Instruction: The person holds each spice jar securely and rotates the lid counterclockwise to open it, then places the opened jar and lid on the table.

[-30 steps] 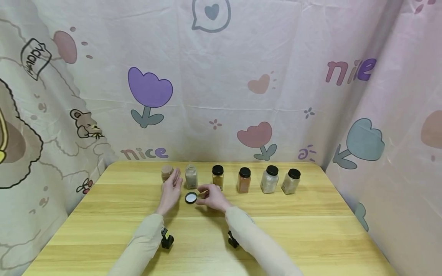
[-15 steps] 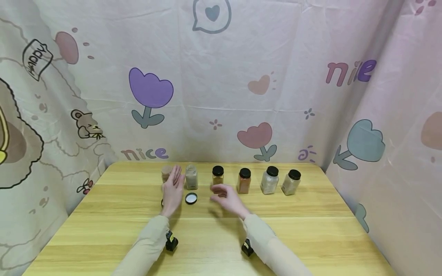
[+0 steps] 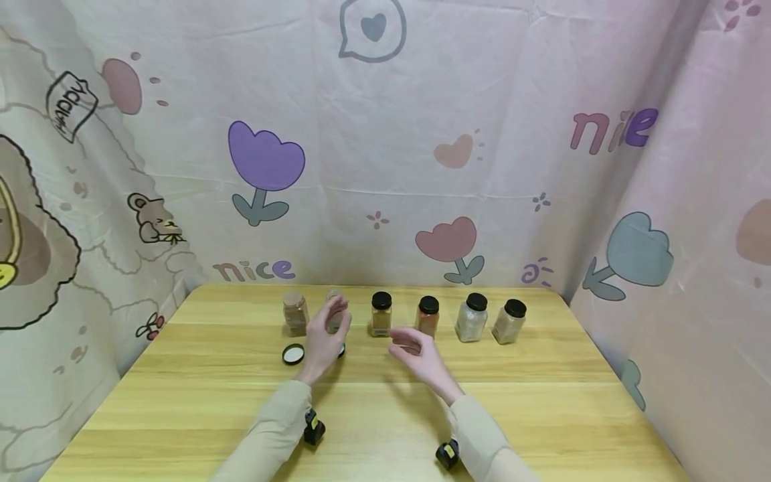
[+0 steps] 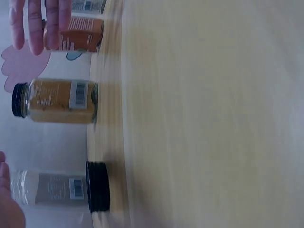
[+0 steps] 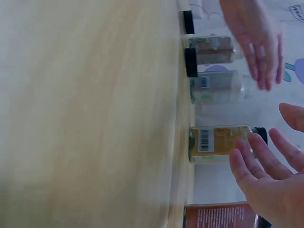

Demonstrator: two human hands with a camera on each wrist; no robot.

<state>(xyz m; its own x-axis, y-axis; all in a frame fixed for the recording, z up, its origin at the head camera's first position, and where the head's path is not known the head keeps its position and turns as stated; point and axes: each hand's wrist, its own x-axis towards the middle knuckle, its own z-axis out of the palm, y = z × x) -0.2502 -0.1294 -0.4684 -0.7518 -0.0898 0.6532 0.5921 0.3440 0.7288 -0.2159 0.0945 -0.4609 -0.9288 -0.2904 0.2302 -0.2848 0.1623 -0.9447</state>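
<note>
My left hand [image 3: 325, 340] is raised with relaxed fingers, holding nothing. It overlaps an uncapped jar of grey powder [image 4: 53, 189] and most of the black lid [image 4: 98, 186] lying before that jar. Left of it stands another uncapped jar, filled with brown powder [image 3: 296, 316], its upturned lid [image 3: 293, 354] on the table in front. Loosely bent and apart, the fingers of my right hand [image 3: 421, 356] hold nothing. They are nearest the black-capped jar of yellow powder [image 3: 381, 318] and cover the base of a capped orange-red jar [image 3: 428, 317].
Farther right stand two more capped jars, one with white contents [image 3: 471, 318] and one with beige-grey powder [image 3: 509, 323]. All the jars form a row near the back of the wooden table [image 3: 373, 415]. A printed curtain [image 3: 361, 167] hangs behind.
My left hand moves right, from before the brown jar to before the grey one, uncovering the brown jar and its lid. My right hand moves right, away from the second lid.
</note>
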